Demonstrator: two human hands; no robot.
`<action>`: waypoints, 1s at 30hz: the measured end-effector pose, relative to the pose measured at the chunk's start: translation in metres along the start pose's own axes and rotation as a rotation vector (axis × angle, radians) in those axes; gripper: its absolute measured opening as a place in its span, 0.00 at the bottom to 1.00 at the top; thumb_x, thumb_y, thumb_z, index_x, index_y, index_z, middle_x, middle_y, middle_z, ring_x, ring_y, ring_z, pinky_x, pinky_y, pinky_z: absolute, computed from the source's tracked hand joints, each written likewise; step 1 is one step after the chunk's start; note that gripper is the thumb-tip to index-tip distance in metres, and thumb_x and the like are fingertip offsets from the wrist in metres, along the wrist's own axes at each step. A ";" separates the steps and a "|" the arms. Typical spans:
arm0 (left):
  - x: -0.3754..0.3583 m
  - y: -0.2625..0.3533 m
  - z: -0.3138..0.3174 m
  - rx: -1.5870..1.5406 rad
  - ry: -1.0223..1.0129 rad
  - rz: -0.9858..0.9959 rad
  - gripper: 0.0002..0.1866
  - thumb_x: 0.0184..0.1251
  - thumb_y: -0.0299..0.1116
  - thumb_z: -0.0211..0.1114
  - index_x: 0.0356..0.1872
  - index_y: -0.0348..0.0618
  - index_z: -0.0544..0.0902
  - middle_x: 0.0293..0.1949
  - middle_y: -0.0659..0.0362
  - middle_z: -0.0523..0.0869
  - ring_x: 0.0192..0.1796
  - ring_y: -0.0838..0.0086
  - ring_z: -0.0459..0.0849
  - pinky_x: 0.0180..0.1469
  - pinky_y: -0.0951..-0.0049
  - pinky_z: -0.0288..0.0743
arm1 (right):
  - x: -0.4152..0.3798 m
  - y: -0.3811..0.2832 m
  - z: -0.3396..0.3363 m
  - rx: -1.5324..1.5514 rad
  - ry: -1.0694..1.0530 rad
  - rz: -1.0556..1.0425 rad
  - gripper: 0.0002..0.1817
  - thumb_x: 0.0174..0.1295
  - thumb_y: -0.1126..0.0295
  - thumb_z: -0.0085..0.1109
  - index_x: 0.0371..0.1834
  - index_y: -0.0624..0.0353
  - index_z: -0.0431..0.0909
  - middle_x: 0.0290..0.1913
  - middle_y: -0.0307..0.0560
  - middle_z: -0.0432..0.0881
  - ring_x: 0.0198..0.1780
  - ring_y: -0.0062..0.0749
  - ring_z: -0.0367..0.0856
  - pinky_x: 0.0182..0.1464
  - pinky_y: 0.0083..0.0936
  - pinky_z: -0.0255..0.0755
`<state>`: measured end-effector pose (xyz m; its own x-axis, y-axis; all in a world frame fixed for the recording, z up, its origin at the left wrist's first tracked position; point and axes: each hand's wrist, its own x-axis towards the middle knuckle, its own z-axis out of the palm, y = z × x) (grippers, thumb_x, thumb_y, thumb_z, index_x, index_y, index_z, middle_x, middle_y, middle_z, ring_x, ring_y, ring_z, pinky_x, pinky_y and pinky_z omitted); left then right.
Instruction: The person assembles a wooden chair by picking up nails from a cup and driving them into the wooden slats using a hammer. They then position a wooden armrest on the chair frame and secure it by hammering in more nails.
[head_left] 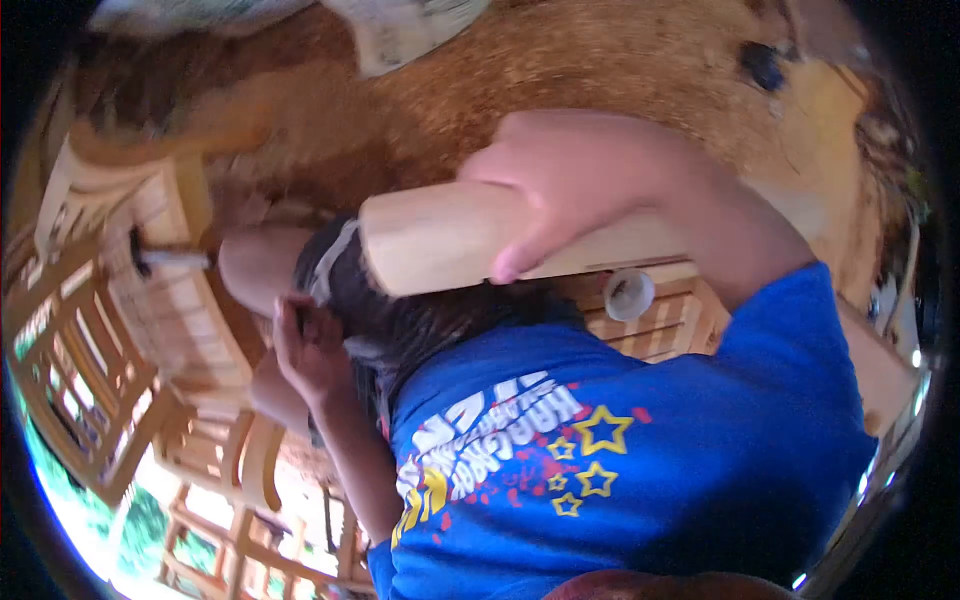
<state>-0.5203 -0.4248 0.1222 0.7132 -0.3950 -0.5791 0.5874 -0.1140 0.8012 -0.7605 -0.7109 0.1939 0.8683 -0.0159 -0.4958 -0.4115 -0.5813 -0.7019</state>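
Note:
My right hand (585, 185) is wrapped over a thick, pale wooden board (430, 235) with a smooth, slightly rounded face. Its thumb presses the side nearer my body, and its fingers go over the far side, partly hidden. The board lies above my lap, one end pointing left and the other running back under my forearm. Near my knees, my left hand (312, 345) is apart from the board, with curled fingers. A dark patch shows between those fingers, but I cannot make out whether it is an object.
A wooden bench (170, 310) on the left carries a hammer-like tool (170, 259). Slatted wooden chairs (80, 350) stand beyond it. A white cup (629, 295) is close to my body on slatted wood. The brown ground (600, 70) holds a pale sack (410, 30) and a dark object (762, 65).

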 end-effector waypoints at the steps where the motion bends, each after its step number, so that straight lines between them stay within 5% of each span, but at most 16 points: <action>1: -0.005 -0.006 0.006 0.015 0.090 0.033 0.16 0.85 0.46 0.55 0.43 0.44 0.81 0.25 0.67 0.66 0.25 0.82 0.63 0.27 0.78 0.58 | 0.003 -0.008 -0.004 -0.046 -0.033 0.044 0.40 0.48 0.37 0.76 0.51 0.61 0.82 0.42 0.61 0.86 0.47 0.59 0.87 0.49 0.48 0.80; 2: 0.003 0.003 -0.018 -0.093 -0.188 -0.156 0.16 0.86 0.46 0.54 0.43 0.45 0.81 0.25 0.69 0.65 0.25 0.84 0.64 0.26 0.80 0.58 | 0.004 -0.012 -0.007 -0.086 -0.062 0.089 0.39 0.49 0.36 0.75 0.50 0.61 0.82 0.42 0.60 0.86 0.47 0.58 0.86 0.48 0.48 0.80; 3: 0.000 0.005 -0.018 -0.064 -0.239 -0.162 0.17 0.85 0.47 0.55 0.42 0.45 0.81 0.26 0.69 0.67 0.25 0.85 0.63 0.25 0.82 0.56 | 0.000 -0.015 0.002 -0.096 0.128 0.051 0.36 0.50 0.37 0.75 0.47 0.59 0.82 0.41 0.56 0.86 0.47 0.55 0.86 0.48 0.47 0.81; 4: -0.013 0.007 0.008 0.013 -0.023 -0.079 0.18 0.85 0.47 0.56 0.40 0.45 0.81 0.26 0.69 0.70 0.27 0.82 0.68 0.26 0.82 0.59 | 0.000 -0.019 0.017 -0.113 0.321 0.002 0.33 0.52 0.38 0.74 0.45 0.58 0.83 0.40 0.53 0.85 0.48 0.52 0.86 0.49 0.47 0.81; 6: -0.021 0.008 0.013 0.149 -0.107 0.045 0.16 0.84 0.42 0.57 0.39 0.41 0.82 0.28 0.66 0.74 0.31 0.78 0.75 0.31 0.80 0.67 | 0.012 -0.026 0.042 -0.232 0.752 -0.270 0.26 0.56 0.44 0.71 0.41 0.57 0.83 0.39 0.47 0.83 0.46 0.46 0.84 0.49 0.45 0.81; 8: -0.031 0.013 0.010 0.692 -0.250 0.319 0.13 0.82 0.38 0.58 0.41 0.38 0.82 0.33 0.63 0.77 0.36 0.76 0.77 0.36 0.76 0.72 | 0.020 -0.046 0.055 -0.202 0.968 -0.297 0.19 0.57 0.50 0.70 0.38 0.54 0.83 0.39 0.44 0.81 0.45 0.42 0.84 0.46 0.42 0.80; 9: -0.032 0.015 0.008 0.717 -0.277 0.338 0.12 0.81 0.38 0.58 0.44 0.38 0.81 0.37 0.61 0.79 0.39 0.75 0.78 0.41 0.74 0.73 | 0.030 -0.057 0.062 -0.173 1.013 -0.392 0.17 0.56 0.53 0.71 0.37 0.54 0.82 0.40 0.44 0.81 0.44 0.41 0.82 0.44 0.40 0.78; 11: -0.033 0.019 0.002 0.766 -0.329 0.378 0.13 0.79 0.37 0.59 0.50 0.36 0.79 0.44 0.57 0.81 0.45 0.73 0.80 0.50 0.70 0.76 | 0.038 -0.081 0.075 -0.059 1.043 -0.597 0.15 0.56 0.54 0.71 0.35 0.53 0.83 0.39 0.42 0.81 0.46 0.39 0.82 0.43 0.39 0.77; 14: -0.072 0.022 0.024 0.956 -0.445 0.643 0.20 0.82 0.41 0.59 0.60 0.34 0.73 0.50 0.52 0.82 0.53 0.72 0.81 0.57 0.68 0.77 | 0.036 -0.106 0.097 -0.046 0.842 -0.586 0.14 0.59 0.57 0.69 0.37 0.57 0.85 0.39 0.47 0.80 0.40 0.43 0.87 0.43 0.43 0.80; 19: -0.072 0.009 -0.006 0.379 -0.388 0.194 0.31 0.88 0.57 0.36 0.67 0.38 0.71 0.59 0.52 0.81 0.60 0.69 0.81 0.67 0.62 0.74 | 0.037 -0.114 0.109 -0.006 0.713 -0.572 0.10 0.66 0.66 0.59 0.36 0.61 0.85 0.38 0.50 0.81 0.36 0.47 0.89 0.40 0.44 0.82; 22: -0.067 0.001 -0.025 0.328 -0.432 0.227 0.37 0.87 0.65 0.31 0.65 0.43 0.75 0.54 0.57 0.85 0.57 0.72 0.84 0.64 0.64 0.77 | 0.032 -0.122 0.109 -0.003 0.632 -0.520 0.10 0.66 0.69 0.57 0.36 0.63 0.85 0.37 0.52 0.83 0.36 0.48 0.89 0.39 0.44 0.82; 24: -0.071 0.004 -0.026 -0.033 -0.508 0.066 0.35 0.87 0.65 0.34 0.59 0.46 0.79 0.44 0.61 0.87 0.46 0.77 0.86 0.52 0.70 0.81 | 0.030 -0.126 0.112 0.006 0.619 -0.512 0.09 0.66 0.69 0.58 0.35 0.63 0.84 0.37 0.53 0.83 0.36 0.48 0.89 0.39 0.45 0.81; 26: -0.097 0.012 -0.001 0.223 -0.250 0.116 0.31 0.87 0.64 0.38 0.51 0.49 0.80 0.34 0.67 0.82 0.36 0.82 0.81 0.39 0.77 0.75 | 0.032 -0.128 0.117 0.010 0.639 -0.557 0.10 0.66 0.67 0.59 0.35 0.63 0.84 0.38 0.54 0.84 0.36 0.49 0.89 0.39 0.45 0.81; 28: -0.108 0.013 0.010 0.220 -0.242 0.075 0.27 0.87 0.61 0.42 0.45 0.51 0.80 0.28 0.72 0.77 0.28 0.85 0.74 0.30 0.81 0.67 | 0.022 -0.135 0.119 0.101 0.643 -0.478 0.10 0.67 0.66 0.59 0.36 0.62 0.83 0.38 0.55 0.85 0.36 0.52 0.89 0.39 0.47 0.80; 30: -0.107 0.014 0.003 -0.043 -0.495 -0.020 0.23 0.88 0.56 0.45 0.42 0.52 0.79 0.25 0.75 0.70 0.23 0.87 0.67 0.24 0.83 0.57 | 0.021 -0.139 0.124 0.193 0.718 -0.466 0.11 0.69 0.64 0.61 0.37 0.61 0.82 0.37 0.55 0.85 0.37 0.55 0.88 0.39 0.48 0.80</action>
<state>-0.5894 -0.3870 0.1954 0.4403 -0.7800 -0.4447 0.6219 -0.0923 0.7777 -0.7191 -0.5297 0.2178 0.8973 -0.3570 0.2596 0.0457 -0.5098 -0.8591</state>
